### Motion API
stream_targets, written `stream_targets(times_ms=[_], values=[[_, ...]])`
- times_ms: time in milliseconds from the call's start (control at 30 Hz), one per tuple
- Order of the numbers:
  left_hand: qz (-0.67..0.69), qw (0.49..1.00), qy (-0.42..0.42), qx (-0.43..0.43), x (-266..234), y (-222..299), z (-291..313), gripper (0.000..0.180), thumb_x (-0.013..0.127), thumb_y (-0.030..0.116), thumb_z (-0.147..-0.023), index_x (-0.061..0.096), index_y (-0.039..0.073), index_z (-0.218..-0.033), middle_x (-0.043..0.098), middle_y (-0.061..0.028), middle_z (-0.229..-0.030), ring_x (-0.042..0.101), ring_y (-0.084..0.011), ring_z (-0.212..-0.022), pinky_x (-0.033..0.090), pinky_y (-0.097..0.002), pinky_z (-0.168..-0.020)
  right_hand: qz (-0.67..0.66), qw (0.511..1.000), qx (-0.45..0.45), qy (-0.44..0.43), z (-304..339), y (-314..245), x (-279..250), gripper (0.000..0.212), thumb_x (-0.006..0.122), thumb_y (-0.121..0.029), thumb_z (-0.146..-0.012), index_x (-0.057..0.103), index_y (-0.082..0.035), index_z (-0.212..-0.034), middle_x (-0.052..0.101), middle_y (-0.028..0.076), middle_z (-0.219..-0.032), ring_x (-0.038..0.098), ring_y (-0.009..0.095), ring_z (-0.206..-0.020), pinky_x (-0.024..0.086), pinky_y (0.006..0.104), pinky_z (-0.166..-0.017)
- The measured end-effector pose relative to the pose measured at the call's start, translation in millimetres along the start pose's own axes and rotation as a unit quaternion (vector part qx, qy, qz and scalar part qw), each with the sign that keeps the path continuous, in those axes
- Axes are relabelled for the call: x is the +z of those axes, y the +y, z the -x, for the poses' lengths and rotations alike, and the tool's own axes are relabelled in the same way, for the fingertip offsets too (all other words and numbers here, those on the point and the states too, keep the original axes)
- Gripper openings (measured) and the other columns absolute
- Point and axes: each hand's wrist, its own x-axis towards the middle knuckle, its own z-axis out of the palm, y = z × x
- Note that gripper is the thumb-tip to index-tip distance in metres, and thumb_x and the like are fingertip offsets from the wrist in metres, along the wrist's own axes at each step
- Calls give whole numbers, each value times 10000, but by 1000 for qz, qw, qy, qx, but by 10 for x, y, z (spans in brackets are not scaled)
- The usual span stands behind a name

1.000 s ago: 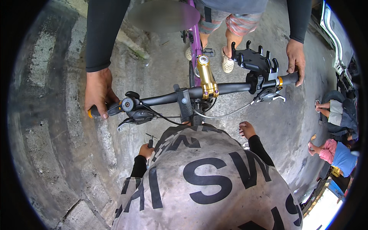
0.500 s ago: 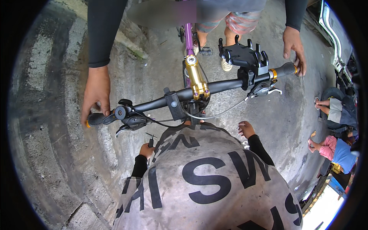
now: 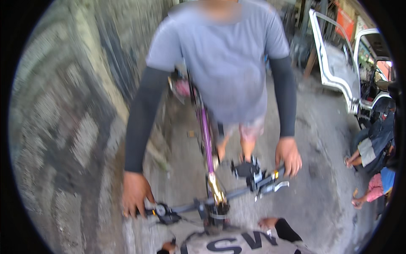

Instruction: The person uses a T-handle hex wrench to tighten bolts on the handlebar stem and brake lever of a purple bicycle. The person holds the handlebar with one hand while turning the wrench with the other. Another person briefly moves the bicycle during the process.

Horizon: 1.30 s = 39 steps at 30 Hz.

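Observation:
My left hand (image 3: 168, 246) shows at the lower edge, closed around a small dark-handled tool, blurred here; its T-shaped tip shows in the earlier frame. My right hand (image 3: 268, 222) hangs to the right of my shirt, blurred, fingers loosely apart with nothing visible in them. Just ahead stands a bicycle with a purple frame (image 3: 206, 139), a gold stem (image 3: 217, 190) and a black handlebar (image 3: 237, 193). Neither of my hands touches it. A black phone holder (image 3: 246, 169) is clamped on the bar's right side. A brake lever (image 3: 274, 189) juts out near it.
Across the bicycle a person in a grey shirt (image 3: 224, 63) rests one hand (image 3: 137, 195) at the left grip and another (image 3: 289, 157) on the right grip. A white vehicle door (image 3: 334, 63) hangs open far right. People (image 3: 372, 148) sit along the right side.
The view has tilted upward, so the handlebar and my hands sit lower in the picture. The other person's torso and the vehicle door have come into view. That person's hands stay at the grips.

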Motion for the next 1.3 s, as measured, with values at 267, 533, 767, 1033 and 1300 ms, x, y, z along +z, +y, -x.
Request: stream_targets(times_ms=[267,533,767,1033,1300], values=[[38,999,-4,8,-163,192,-81,246,650,242,-688,647,5,-751,629,-138,-637,601,-283,-594,438,-411,-570,673,265,-571,389,3830,-3498,3820,331,636,-149,-853,565,-37,-1156,636,94,-1038,611,195,-900,479,298,-823],[49,999,17,14,15,-300,409,256,656,249,-681,646,2,-750,626,-138,-635,600,-276,-596,439,-407,-574,699,127,-656,252,3347,-3607,4738,288,609,-159,-863,562,-39,-1121,627,92,-997,600,192,-867,472,296,-799],[55,998,24,-18,185,-566,672,266,661,255,-675,644,0,-750,623,-138,-632,600,-270,-598,439,-404,-577,695,140,-674,206,3015,-3447,4741,254,586,-168,-872,559,-41,-1090,619,90,-960,591,190,-839,465,294,-778],[33,999,4,-18,238,-465,528,277,666,262,-668,642,-2,-749,620,-139,-630,599,-263,-599,440,-401,-581,667,168,-704,177,2747,-3350,4651,219,558,-178,-882,556,-43,-1054,610,88,-918,581,188,-806,457,291,-754],[24,1000,-4,-14,150,-570,282,289,671,269,-661,640,-5,-748,617,-139,-628,598,-256,-601,441,-398,-585,665,185,-709,145,2490,-3291,4657,193,531,-188,-892,552,-45,-1019,600,87,-877,570,186,-774,449,288,-730]])
